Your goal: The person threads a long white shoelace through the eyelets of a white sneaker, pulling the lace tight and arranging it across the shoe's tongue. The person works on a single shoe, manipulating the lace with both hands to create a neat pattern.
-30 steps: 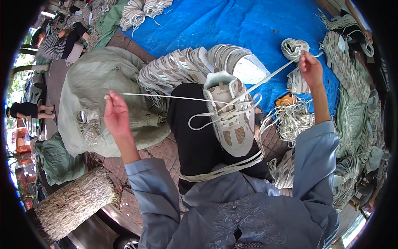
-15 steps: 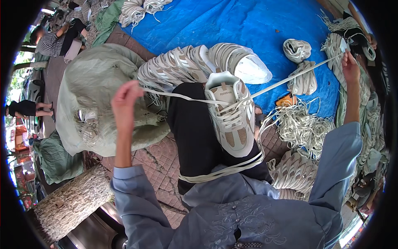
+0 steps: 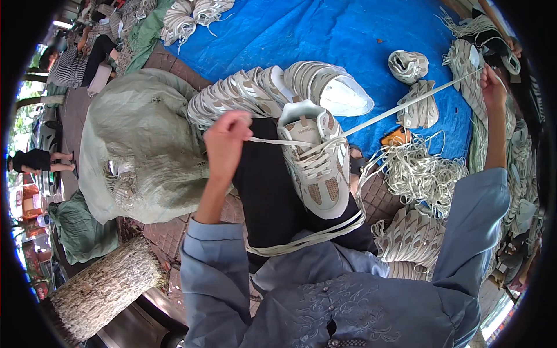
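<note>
A beige and white sneaker rests on my black-trousered lap, its toe toward me. A flat cream shoelace runs through its eyelets. My left hand, left of the shoe, pinches one short end of the lace. Far out to the right, my right hand is raised and closed on the other end, which is stretched in a long straight line from the shoe. More loose laces lie across my thighs, below the toe.
Nested sneaker uppers lie in a row beyond my knees, beside a blue tarp. A large pale sack stands left. A heap of laces and more stacked uppers lie right. A tree trunk is at lower left.
My left hand has moved right, closer to the shoe, and the lace span on that side is shorter. My right hand stays far out, with its lace still taut.
</note>
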Action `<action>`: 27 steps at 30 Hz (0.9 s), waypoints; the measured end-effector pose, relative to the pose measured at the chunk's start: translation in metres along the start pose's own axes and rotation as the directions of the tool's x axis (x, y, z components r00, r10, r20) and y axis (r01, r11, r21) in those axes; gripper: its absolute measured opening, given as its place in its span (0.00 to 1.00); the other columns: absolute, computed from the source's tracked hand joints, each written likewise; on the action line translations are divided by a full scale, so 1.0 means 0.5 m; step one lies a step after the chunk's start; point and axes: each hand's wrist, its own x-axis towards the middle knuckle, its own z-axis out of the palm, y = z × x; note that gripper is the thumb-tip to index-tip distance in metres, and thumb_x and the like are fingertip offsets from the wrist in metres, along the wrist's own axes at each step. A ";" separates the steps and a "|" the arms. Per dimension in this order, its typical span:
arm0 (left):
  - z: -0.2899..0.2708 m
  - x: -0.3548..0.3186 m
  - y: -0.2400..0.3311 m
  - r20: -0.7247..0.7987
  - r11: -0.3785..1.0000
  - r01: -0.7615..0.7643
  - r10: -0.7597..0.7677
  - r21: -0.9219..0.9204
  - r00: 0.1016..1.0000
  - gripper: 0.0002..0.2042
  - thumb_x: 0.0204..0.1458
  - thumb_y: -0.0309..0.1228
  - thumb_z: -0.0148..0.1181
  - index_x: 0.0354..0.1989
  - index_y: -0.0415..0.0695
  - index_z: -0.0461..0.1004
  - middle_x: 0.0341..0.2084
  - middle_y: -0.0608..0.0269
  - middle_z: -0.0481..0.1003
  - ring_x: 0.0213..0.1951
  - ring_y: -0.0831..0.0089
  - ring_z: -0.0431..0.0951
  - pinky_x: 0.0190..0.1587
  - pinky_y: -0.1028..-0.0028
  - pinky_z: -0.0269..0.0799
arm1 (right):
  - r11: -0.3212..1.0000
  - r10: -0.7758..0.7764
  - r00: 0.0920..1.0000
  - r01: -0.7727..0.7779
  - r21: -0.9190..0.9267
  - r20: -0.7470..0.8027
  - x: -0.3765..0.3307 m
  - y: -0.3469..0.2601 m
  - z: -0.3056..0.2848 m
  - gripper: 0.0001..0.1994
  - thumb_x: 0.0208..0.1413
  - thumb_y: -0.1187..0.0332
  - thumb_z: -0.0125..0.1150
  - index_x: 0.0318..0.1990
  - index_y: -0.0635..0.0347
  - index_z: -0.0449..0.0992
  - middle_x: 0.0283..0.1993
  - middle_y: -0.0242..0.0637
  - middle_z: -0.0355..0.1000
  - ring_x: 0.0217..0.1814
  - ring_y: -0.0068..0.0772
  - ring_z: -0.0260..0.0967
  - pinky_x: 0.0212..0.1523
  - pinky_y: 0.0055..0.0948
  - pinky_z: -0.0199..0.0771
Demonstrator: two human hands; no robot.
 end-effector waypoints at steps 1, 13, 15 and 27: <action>-0.044 0.031 -0.007 -0.010 0.980 0.055 -0.058 -0.189 0.998 0.06 0.47 0.22 0.52 0.33 0.36 0.72 0.20 0.64 0.72 0.20 0.79 0.71 0.25 0.82 0.67 | 0.998 0.024 1.000 -0.023 -0.063 0.004 0.005 0.001 -0.002 0.13 0.51 0.71 0.52 0.43 0.70 0.68 0.30 0.32 0.68 0.28 0.18 0.63 0.25 0.14 0.60; -0.691 0.132 -0.135 -0.525 0.913 -0.023 -0.214 -0.408 0.824 0.13 0.50 0.27 0.52 0.43 0.34 0.67 0.30 0.60 0.72 0.30 0.72 0.74 0.36 0.74 0.73 | 0.979 0.069 0.998 -0.067 -0.192 0.008 0.029 0.033 0.047 0.13 0.53 0.70 0.50 0.44 0.66 0.70 0.33 0.32 0.71 0.30 0.17 0.66 0.29 0.13 0.65; -0.735 0.135 -0.152 -0.487 0.934 -0.013 -0.175 -0.358 0.856 0.13 0.50 0.28 0.52 0.42 0.34 0.68 0.30 0.60 0.72 0.30 0.72 0.74 0.36 0.75 0.73 | 0.988 0.057 0.998 -0.050 -0.148 0.040 0.031 0.018 0.038 0.13 0.52 0.70 0.51 0.44 0.67 0.69 0.34 0.32 0.70 0.30 0.17 0.66 0.29 0.13 0.64; -0.786 0.160 -0.134 -0.621 0.982 0.050 -0.155 -0.183 0.768 0.12 0.49 0.27 0.53 0.40 0.33 0.69 0.30 0.58 0.72 0.26 0.74 0.74 0.29 0.78 0.74 | 0.904 0.097 0.994 -0.072 -0.423 0.039 -0.023 -0.008 0.041 0.13 0.52 0.69 0.50 0.42 0.68 0.70 0.31 0.31 0.69 0.27 0.16 0.64 0.26 0.14 0.62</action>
